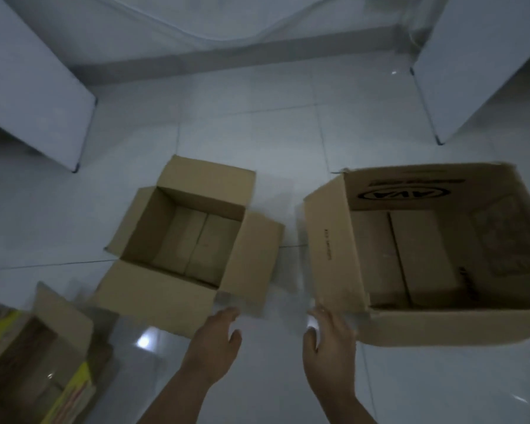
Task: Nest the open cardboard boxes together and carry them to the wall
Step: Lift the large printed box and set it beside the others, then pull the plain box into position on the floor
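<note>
Rightmost on the pale tiled floor sits the large printed brown cardboard box, the smaller plain brown cardboard box just beside it. Both look light and stiff, best gripped by their rims. Left hand and right hand hover spread, empty.

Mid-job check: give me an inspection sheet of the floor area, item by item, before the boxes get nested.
Surface: pale glossy tiled floor, with light glare.
Job's things: middle box open, flaps spread, looks empty; large box on the right open, printed logo inside; the two stand apart, not nested.
Clutter: third box at lower left, with yellow printing, blurred.
Hands: left hand open near the middle box's flap; right hand open at the large box's near corner; contact unclear.
Cables: nothing seen.
Surroundings: white panels left and right; wall with grey skirting ahead.
</note>
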Demonstrator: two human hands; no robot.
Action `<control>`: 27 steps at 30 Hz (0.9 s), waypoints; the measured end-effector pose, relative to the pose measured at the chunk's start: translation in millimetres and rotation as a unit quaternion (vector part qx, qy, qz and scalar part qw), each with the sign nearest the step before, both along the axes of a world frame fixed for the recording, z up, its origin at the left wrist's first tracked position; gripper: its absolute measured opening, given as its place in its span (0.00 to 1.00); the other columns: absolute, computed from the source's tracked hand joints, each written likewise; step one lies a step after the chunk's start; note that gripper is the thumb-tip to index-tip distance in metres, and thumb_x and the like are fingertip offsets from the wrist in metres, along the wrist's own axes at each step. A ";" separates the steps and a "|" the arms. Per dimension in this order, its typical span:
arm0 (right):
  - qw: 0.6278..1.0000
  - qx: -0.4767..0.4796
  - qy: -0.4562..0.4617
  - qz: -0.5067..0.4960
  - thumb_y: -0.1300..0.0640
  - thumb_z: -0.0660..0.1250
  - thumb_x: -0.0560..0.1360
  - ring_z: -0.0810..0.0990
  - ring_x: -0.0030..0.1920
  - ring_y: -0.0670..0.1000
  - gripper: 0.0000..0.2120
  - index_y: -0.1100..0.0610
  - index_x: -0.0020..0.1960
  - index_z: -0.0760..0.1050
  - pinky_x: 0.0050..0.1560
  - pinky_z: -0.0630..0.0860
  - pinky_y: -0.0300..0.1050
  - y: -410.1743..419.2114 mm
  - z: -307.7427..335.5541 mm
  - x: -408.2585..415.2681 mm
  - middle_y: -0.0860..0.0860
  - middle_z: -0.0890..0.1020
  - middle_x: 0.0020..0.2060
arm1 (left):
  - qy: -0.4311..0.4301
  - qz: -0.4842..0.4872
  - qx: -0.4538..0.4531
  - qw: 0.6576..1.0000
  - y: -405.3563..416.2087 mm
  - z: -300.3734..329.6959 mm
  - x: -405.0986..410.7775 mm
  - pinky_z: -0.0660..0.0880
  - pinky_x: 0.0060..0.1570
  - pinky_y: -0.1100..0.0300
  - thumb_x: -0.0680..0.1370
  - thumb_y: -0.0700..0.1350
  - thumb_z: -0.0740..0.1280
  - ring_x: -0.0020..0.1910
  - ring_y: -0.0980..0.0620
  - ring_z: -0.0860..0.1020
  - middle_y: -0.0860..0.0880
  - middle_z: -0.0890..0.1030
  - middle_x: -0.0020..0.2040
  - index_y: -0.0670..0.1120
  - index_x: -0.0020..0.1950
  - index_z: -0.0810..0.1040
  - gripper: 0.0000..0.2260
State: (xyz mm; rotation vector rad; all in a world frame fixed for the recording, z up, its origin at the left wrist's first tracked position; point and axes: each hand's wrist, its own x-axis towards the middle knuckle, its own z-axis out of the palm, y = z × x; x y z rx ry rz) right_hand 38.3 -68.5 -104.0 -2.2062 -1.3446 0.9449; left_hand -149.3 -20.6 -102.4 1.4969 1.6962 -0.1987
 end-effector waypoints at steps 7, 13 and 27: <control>0.994 -0.005 -0.029 0.101 0.60 0.57 0.75 0.66 0.69 0.49 0.20 0.52 0.66 0.70 0.71 0.58 0.45 58.8 -34.8 -142.6 0.49 0.70 0.69 | 0.058 -0.065 -0.030 0.996 54.8 -30.0 -152.4 0.70 0.63 0.56 0.78 0.43 0.58 0.65 0.48 0.71 0.48 0.72 0.68 0.48 0.70 0.65 0.19; 0.994 0.020 -0.045 0.099 0.55 0.57 0.76 0.65 0.69 0.50 0.18 0.49 0.66 0.69 0.70 0.57 0.48 112.9 -115.6 -237.9 0.49 0.68 0.70 | 0.190 -0.192 0.050 0.961 126.4 -99.4 -235.2 0.62 0.69 0.49 0.78 0.48 0.60 0.73 0.46 0.58 0.50 0.55 0.76 0.51 0.74 0.55 0.26; 0.991 0.031 -0.132 -0.004 0.44 0.55 0.72 0.50 0.75 0.56 0.22 0.54 0.58 0.77 0.64 0.65 0.54 124.8 -220.6 -237.5 0.43 0.49 0.76 | 0.131 -0.061 0.087 0.986 171.9 -195.3 -305.6 0.62 0.70 0.40 0.48 0.77 0.61 0.73 0.39 0.53 0.53 0.40 0.75 0.49 0.70 0.63 0.56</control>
